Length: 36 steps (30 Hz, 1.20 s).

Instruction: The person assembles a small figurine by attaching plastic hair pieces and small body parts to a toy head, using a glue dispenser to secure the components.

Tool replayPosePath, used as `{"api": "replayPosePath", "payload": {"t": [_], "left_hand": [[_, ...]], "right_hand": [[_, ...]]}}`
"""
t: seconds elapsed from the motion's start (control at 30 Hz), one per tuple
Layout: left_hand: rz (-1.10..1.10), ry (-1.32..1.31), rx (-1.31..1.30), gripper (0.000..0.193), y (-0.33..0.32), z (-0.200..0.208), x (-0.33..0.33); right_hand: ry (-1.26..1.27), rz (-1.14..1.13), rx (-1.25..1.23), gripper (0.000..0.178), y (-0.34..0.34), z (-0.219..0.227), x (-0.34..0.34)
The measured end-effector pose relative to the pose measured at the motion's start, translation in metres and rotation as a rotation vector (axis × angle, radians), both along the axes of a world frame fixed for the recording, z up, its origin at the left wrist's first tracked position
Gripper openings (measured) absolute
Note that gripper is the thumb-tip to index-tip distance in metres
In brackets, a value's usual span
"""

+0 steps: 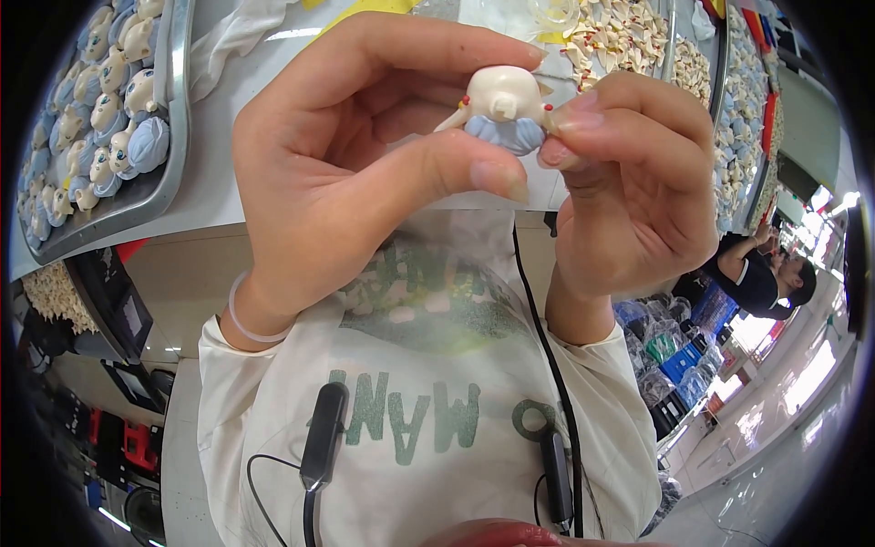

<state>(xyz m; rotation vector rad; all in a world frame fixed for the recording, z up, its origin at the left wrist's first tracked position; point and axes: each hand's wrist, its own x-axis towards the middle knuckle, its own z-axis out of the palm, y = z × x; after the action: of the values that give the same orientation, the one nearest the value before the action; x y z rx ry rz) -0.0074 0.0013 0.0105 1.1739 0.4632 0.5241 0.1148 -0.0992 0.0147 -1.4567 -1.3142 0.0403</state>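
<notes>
A small cream figurine head (504, 96) with pale blue hair (506, 135) is held up before my chest, over the table's near edge. Its smooth neck side shows, and a red bead sits at either side. My left hand (333, 155) grips it between thumb and forefinger, the other fingers curled behind. My right hand (638, 169) is closed in a pinch at the head's right side, fingertips against the red bead (549, 108) there. Whatever else lies between those fingertips is hidden.
On the left, a metal tray (169, 182) carries several similar blue-haired heads. Small cream pointed pieces (620, 41) are heaped at the far right, beside another tray of blue-and-cream parts (736, 118). A white cloth (228, 41) lies on the table. Another person (761, 278) works farther right.
</notes>
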Motion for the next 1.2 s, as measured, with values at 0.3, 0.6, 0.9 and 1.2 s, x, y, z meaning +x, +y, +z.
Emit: {"api": "replayPosePath", "payload": {"t": [0.3,0.6,0.9,1.2], "left_hand": [[0.036,-0.176,-0.056,0.045,-0.001,-0.015,0.004],[0.031,-0.278,0.129,0.04,0.001,-0.022,0.007],[0.034,-0.316,1.016,0.031,0.002,-0.02,0.015],[0.135,-0.125,0.954,0.032,-0.019,-0.013,0.017]], "right_hand": [[-0.054,0.033,-0.041,0.019,0.0,0.0,0.002],[0.166,0.07,-0.092,0.022,-0.002,-0.008,0.005],[1.071,0.252,-0.203,0.061,-0.011,0.016,-0.011],[0.219,-0.552,-0.308,0.015,-0.105,0.044,0.095]]}}
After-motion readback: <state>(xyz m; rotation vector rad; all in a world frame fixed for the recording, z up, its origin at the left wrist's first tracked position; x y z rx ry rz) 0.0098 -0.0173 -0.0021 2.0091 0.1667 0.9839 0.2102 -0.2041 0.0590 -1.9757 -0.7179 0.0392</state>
